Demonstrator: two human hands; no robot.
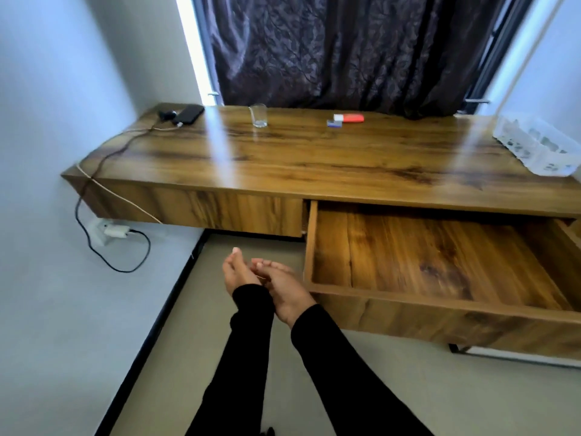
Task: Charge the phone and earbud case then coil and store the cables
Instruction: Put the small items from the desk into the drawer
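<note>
A black phone [189, 114] lies at the far left corner of the wooden desk [314, 152], with a white cable [125, 196] plugged into its near end. Beside it sits a small black earbud case [167, 114] with a black cable [94, 171] leading off. Both cables drop over the desk's left edge to white chargers [117, 230] in a wall socket. My left hand [239, 272] and right hand [283, 289] are together in front of the desk, fingers loosely curled and touching, with nothing seen in them.
A wide drawer [440, 265] stands pulled out on the right, its inside bare. On the desk are a clear glass [259, 115], a red and white object [348, 118], a small blue item [334, 123] and a white plastic basket [534, 146]. A dark curtain [345, 51] hangs behind.
</note>
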